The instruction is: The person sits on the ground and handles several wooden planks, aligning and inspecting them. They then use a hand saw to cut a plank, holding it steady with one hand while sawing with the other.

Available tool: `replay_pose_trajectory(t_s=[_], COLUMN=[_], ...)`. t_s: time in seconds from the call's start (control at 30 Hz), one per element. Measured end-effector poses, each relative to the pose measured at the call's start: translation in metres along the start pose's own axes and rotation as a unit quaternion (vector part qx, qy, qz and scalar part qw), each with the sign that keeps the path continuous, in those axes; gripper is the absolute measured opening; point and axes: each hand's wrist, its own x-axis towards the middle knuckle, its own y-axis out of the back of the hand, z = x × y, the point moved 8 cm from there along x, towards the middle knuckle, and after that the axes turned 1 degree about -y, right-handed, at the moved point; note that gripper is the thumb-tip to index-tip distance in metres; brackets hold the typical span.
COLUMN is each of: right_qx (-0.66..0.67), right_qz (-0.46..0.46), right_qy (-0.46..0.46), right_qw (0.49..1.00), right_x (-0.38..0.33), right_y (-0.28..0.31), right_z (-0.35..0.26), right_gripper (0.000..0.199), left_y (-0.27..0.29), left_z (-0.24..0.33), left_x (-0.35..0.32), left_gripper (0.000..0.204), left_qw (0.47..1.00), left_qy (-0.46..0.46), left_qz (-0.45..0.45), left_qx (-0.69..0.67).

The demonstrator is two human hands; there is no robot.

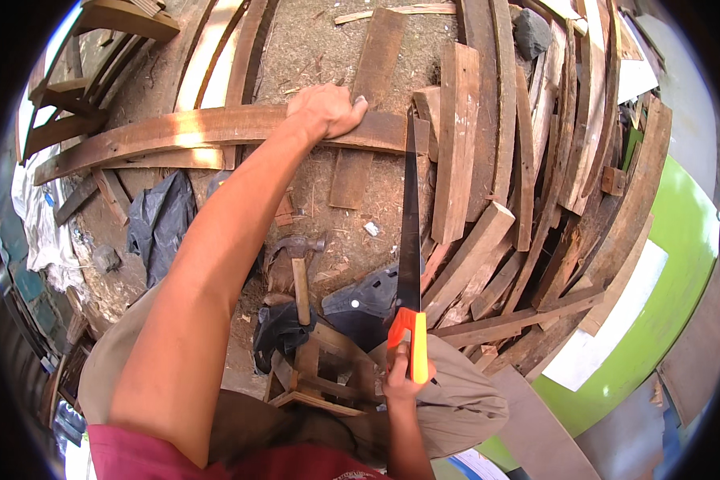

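Note:
My right hand (404, 376) is closed round the orange and yellow handle of a hand saw (410, 232). The saw's dark blade points away from me, its tip beside the right end of a long brown wooden plank (176, 132). Whether the teeth touch the wood I cannot tell. With my arm stretched forward, my left hand (328, 110) grips that plank near its right end, fingers over the far edge and partly hidden. The plank lies crosswise over other boards, among them a shorter board (350, 180) passing beneath it close to my left hand.
A large pile of wooden offcuts (536, 160) fills the right side, with a grey stone (532, 34) on it. A hammer (300, 276) rests near my legs beside a black plastic bag (280, 332). Another dark bag (160, 220) lies left. A green panel (640, 296) stands far right.

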Motion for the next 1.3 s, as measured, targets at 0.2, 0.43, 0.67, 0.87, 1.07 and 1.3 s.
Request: replay_pose_trajectory(t_s=[0.2, 0.43, 0.67, 0.87, 1.07, 1.3], right_qx=[0.056, -0.062, -0.025, 0.039, 0.128, 0.062], right_qz=[0.053, -0.022, 0.037, 0.017, 0.027, 0.024], right_qy=[-0.084, 0.004, 0.015, -0.056, -0.073, -0.076], right_qw=[0.993, 0.998, 0.999, 0.998, 0.989, 0.995], right_x=[0.156, -0.009, 0.170, 0.008, 0.103, 0.023], right_y=[-0.079, 0.009, -0.092, -0.021, -0.064, -0.034], right_z=[-0.007, 0.018, -0.026, 0.023, 0.034, 0.047], right_gripper=[0.026, 0.016, 0.024, 0.016, 0.013, 0.017], left_y=[0.002, -0.001, 0.007, 0.001, 0.003, 0.002], left_z=[0.011, -0.001, 0.005, 0.003, 0.005, 0.004], left_x=[-0.005, 0.001, 0.005, -0.003, -0.002, -0.003], left_gripper=[0.065, 0.069, 0.068, 0.066, 0.066, 0.065], left_qw=[0.999, 0.997, 0.993, 0.998, 0.998, 1.000], left_qy=[-0.026, -0.038, -0.052, -0.029, -0.020, -0.018], left_qz=[0.046, 0.058, 0.104, 0.057, 0.057, 0.012], left_qx=[-0.001, -0.033, -0.016, -0.016, 0.001, -0.004])
